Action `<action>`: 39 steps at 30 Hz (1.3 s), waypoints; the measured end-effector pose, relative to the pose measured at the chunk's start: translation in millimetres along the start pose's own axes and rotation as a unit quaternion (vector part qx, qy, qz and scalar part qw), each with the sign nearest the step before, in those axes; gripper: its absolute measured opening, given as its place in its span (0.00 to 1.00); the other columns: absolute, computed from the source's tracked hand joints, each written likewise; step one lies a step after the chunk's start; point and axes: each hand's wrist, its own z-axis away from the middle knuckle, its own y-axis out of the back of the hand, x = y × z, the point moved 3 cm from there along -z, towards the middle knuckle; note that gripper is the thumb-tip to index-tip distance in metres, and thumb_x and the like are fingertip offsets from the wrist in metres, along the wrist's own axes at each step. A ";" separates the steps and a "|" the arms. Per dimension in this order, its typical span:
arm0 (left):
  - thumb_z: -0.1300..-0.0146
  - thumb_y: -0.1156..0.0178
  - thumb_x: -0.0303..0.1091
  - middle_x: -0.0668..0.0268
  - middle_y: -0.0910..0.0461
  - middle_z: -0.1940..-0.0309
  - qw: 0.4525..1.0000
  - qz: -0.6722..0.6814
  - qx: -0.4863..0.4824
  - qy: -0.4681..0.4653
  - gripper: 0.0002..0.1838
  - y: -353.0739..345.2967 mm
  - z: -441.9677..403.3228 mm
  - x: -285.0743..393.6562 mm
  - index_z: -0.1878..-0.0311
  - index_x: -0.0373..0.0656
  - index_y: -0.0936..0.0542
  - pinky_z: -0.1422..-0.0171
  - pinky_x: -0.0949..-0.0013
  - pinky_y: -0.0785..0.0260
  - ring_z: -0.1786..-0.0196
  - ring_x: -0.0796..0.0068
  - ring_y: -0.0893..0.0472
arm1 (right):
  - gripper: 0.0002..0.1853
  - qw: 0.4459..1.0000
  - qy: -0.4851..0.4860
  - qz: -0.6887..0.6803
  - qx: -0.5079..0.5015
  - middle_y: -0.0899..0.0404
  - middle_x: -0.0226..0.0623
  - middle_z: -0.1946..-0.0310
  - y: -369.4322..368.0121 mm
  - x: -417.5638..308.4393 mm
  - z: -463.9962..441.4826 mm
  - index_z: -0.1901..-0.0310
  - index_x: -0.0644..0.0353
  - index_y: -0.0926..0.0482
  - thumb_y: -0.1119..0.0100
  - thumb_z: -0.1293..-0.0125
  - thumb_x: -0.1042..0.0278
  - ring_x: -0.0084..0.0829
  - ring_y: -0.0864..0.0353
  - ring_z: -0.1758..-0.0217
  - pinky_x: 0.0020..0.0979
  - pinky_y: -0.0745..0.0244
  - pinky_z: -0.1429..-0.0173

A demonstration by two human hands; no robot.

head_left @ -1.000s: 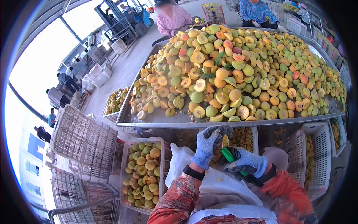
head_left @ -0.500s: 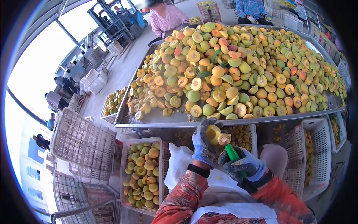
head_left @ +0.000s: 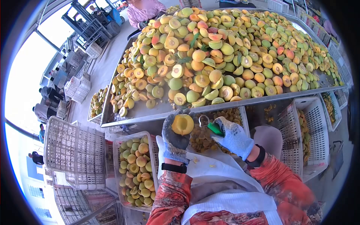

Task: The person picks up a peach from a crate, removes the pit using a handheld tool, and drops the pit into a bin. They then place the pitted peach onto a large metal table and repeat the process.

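Observation:
My left hand (head_left: 176, 137), in a dirty blue-grey work glove, grips a yellow peach half (head_left: 182, 124) with its hollowed cut face turned up. My right hand (head_left: 234, 137), gloved alike, is closed around the green handle of a pitting tool (head_left: 215, 128). The tool's curved metal loop points left, a short gap from the fruit. Both hands are just in front of the metal table's edge (head_left: 150, 120). On that table a large heap of halved and whole peaches (head_left: 210, 60) is piled, some still with stones.
Below the table edge sits a crate of cut pieces (head_left: 243, 122). A crate of peach halves (head_left: 137, 170) stands at my left, near stacked white crates (head_left: 75, 150). More crates (head_left: 311, 131) are at right. Across the table is a person in pink (head_left: 144, 13); a forklift (head_left: 92, 24) stands behind.
The stone that stuck up at the peach half is gone from view, leaving a hollow. My right hand has drawn away from the fruit with the tool. The view has shifted.

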 end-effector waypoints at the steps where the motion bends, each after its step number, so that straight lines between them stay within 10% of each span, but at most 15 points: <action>1: 0.36 0.51 0.39 0.54 0.23 0.53 1.000 -0.012 0.004 0.008 0.18 -4.7 2.5 -4.5 0.47 0.38 0.28 0.47 0.60 0.26 0.50 0.59 0.22 | 0.20 0.996 0.034 0.076 0.007 0.23 0.46 0.66 -4.3 -10.5 -1.5 0.53 0.59 0.29 0.38 0.46 0.61 0.48 0.22 0.65 0.42 0.28 0.60; 6: 0.36 0.50 0.40 0.54 0.23 0.55 0.992 -0.111 0.006 -0.057 0.19 -12.0 3.9 -11.6 0.47 0.39 0.27 0.50 0.61 0.26 0.54 0.60 0.22 | 0.22 0.889 0.208 0.395 0.101 0.26 0.35 0.67 -25.4 -21.5 -9.3 0.46 0.56 0.31 0.51 0.45 0.67 0.34 0.25 0.72 0.39 0.33 0.68; 13: 0.40 0.47 0.33 0.58 0.21 0.63 0.991 -0.027 0.129 0.016 0.11 0.2 5.9 -21.1 0.58 0.37 0.25 0.57 0.62 0.25 0.62 0.62 0.20 | 0.24 0.857 0.236 0.457 -0.035 0.26 0.42 0.66 -38.5 -33.4 -1.5 0.45 0.64 0.33 0.51 0.45 0.69 0.38 0.25 0.69 0.40 0.33 0.66; 23: 0.40 0.44 0.34 0.62 0.23 0.66 0.994 0.005 0.102 0.026 0.11 -2.3 4.3 -19.2 0.58 0.38 0.23 0.65 0.63 0.23 0.66 0.66 0.21 | 0.20 0.992 0.116 -0.044 -0.025 0.24 0.35 0.70 -29.5 -4.4 14.8 0.52 0.61 0.29 0.38 0.49 0.76 0.28 0.24 0.76 0.31 0.29 0.71; 26: 0.39 0.47 0.37 0.58 0.21 0.63 0.994 0.054 0.083 -0.045 0.13 26.3 1.8 34.7 0.58 0.37 0.23 0.60 0.58 0.23 0.64 0.62 0.20 | 0.19 0.973 -0.107 -0.204 -0.022 0.26 0.30 0.74 -17.5 19.1 17.8 0.54 0.59 0.28 0.40 0.49 0.77 0.19 0.27 0.77 0.21 0.31 0.76; 35: 0.41 0.49 0.35 0.61 0.26 0.54 0.956 -0.034 0.271 -0.106 0.15 307.1 24.7 213.6 0.52 0.44 0.25 0.54 0.57 0.26 0.52 0.65 0.25 | 0.17 0.911 -0.314 -0.264 -0.044 0.27 0.33 0.77 -41.3 38.6 14.5 0.55 0.63 0.30 0.43 0.48 0.76 0.24 0.28 0.84 0.25 0.30 0.82; 38: 0.44 0.42 0.36 0.64 0.25 0.51 0.800 -0.382 0.401 -0.232 0.20 401.9 18.7 272.7 0.47 0.41 0.26 0.47 0.63 0.31 0.48 0.68 0.27 | 0.17 0.892 -0.354 -0.280 -0.019 0.27 0.34 0.77 -57.4 47.0 14.4 0.55 0.64 0.30 0.42 0.48 0.78 0.25 0.26 0.82 0.26 0.28 0.80; 39: 0.44 0.42 0.32 0.60 0.24 0.51 0.550 -0.648 0.486 -0.201 0.22 393.6 13.1 276.0 0.46 0.38 0.28 0.46 0.65 0.31 0.48 0.66 0.26 | 0.17 0.886 -0.371 -0.274 -0.038 0.26 0.34 0.76 -61.7 53.2 17.7 0.55 0.64 0.29 0.40 0.48 0.78 0.25 0.25 0.80 0.26 0.27 0.79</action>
